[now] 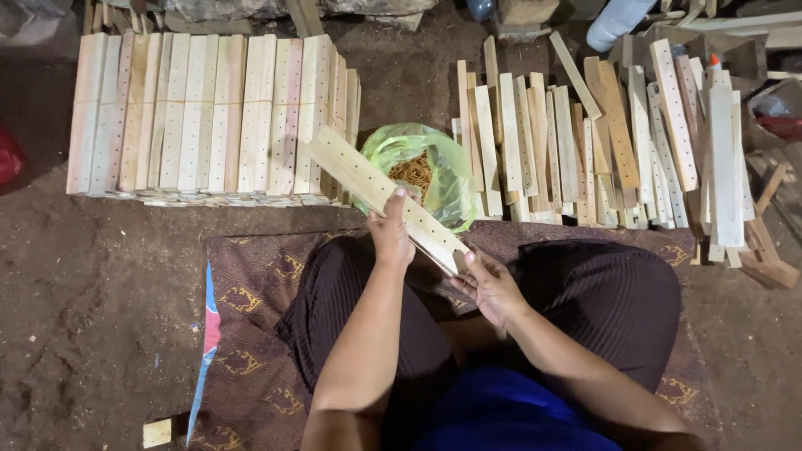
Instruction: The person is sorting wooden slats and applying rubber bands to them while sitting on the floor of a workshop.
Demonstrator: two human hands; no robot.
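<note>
Hands are gripping 1 pale, flat wooden slat (pixel 380 188) with a row of small drilled holes, held slanting above the lap: left hand (pixel 391 236) is clasping its middle, right hand (pixel 489 286) is pinching its near end. Behind it, a crinkled green plastic bag (pixel 451 171) is partly hiding yellowish contents. Stacked slats (pixel 209 117) are lying left, loose slats (pixel 601 150) right, on the dirt floor (pixel 100 292).

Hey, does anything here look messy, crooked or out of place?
Yes, the loose slats on the right lie fanned and crossed over each other, unlike the neat stack on the left. A small wood offcut sits alone on the dirt by the mat. The slat held by the left hand and right hand looks undamaged.
</note>
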